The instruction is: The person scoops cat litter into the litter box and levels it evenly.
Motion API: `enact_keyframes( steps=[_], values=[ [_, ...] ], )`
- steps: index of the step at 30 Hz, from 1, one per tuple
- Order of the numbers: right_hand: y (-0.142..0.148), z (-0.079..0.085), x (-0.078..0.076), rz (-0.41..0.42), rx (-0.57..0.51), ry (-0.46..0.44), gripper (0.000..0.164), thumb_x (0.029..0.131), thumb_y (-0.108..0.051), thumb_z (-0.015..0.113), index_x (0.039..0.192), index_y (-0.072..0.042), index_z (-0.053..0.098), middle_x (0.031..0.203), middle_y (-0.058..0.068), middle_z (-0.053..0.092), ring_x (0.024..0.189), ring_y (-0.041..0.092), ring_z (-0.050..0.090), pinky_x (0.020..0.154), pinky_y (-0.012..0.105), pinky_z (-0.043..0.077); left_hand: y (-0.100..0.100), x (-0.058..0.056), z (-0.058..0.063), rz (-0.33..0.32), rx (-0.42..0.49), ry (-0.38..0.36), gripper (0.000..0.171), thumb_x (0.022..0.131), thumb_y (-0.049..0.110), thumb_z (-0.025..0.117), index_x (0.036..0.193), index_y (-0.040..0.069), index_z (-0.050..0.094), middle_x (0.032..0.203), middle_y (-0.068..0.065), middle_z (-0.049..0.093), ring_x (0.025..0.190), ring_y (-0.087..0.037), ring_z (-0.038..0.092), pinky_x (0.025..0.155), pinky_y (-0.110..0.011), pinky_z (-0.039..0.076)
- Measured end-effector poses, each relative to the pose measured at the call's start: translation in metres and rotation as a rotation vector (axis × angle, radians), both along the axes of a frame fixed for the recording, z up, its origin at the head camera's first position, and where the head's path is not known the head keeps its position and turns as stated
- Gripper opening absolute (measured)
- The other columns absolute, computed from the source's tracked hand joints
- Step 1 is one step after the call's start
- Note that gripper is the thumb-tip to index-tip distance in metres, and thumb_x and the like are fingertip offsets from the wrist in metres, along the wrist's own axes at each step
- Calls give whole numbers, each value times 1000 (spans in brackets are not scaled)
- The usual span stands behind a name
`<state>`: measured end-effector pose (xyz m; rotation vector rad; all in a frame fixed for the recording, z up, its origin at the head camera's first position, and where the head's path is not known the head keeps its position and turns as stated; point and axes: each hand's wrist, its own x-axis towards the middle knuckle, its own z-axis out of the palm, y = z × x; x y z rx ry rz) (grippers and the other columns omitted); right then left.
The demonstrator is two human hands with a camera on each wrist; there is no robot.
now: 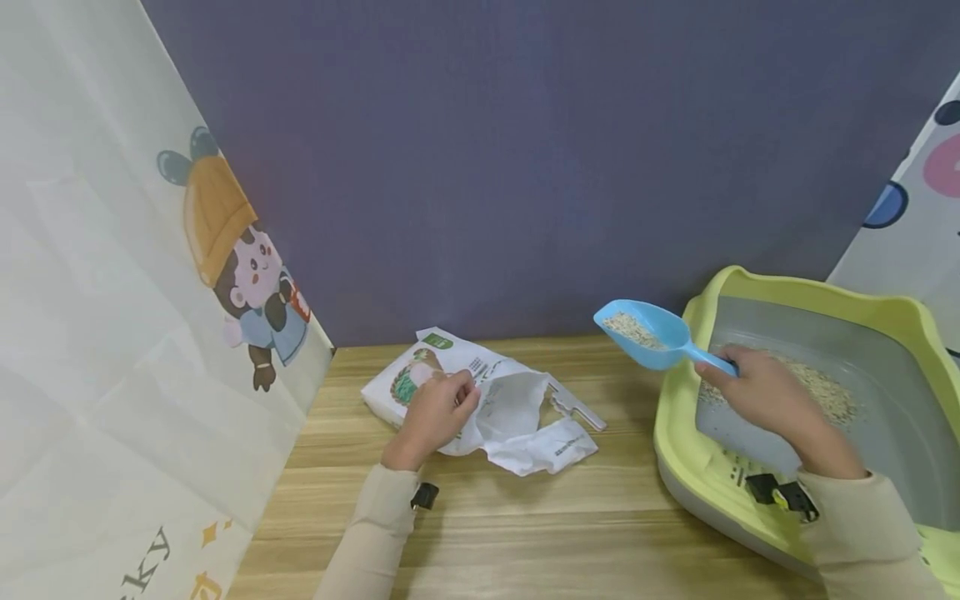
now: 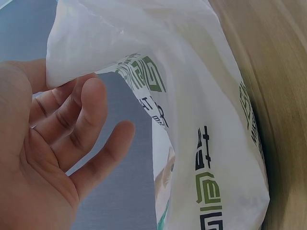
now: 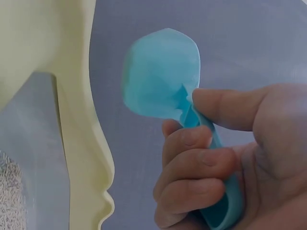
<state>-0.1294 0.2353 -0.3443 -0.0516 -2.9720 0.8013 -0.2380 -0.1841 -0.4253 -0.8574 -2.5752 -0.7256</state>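
At the middle of the table lies a white printed plastic bag (image 1: 517,404), its torn mouth facing right. My left hand (image 1: 438,414) is over the bag; the left wrist view shows its thumb and fingers pinching the edge of the lifted film (image 2: 76,57). To the right, my right hand (image 1: 772,400) grips a light-blue scoop (image 1: 672,332) by its handle. Pale cat litter pellets (image 1: 632,327) lie in the scoop's bowl, held level above the left rim of a litter box (image 1: 675,425). The right wrist view shows only the scoop's underside.
More pellets (image 1: 825,392) are spread on the box's grey floor. A pale notched strip (image 1: 581,407) lies by the bag's mouth. Behind the wooden table (image 1: 510,533) stands a dark blue-grey panel (image 1: 510,167), with a printed white sheet (image 1: 112,275) at the left.
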Motion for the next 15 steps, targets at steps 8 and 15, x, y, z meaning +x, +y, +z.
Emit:
enact_keyframes(
  steps=[8,15],
  values=[
    [13,3,6,-34,-6,19,47,109,-43,42,112,2,54,72,3,47,57,14,40,51,31,35,1,2,1,-1,-3,17,18,100,24,63,83,20,60,63,12,54,59,-7,46,55,-25,39],
    [27,4,11,-64,-26,53,47,110,-40,40,112,5,51,73,4,48,57,14,42,50,32,35,3,1,1,10,11,19,7,98,24,64,94,18,65,64,13,59,60,-5,50,58,-27,42]
  ],
)
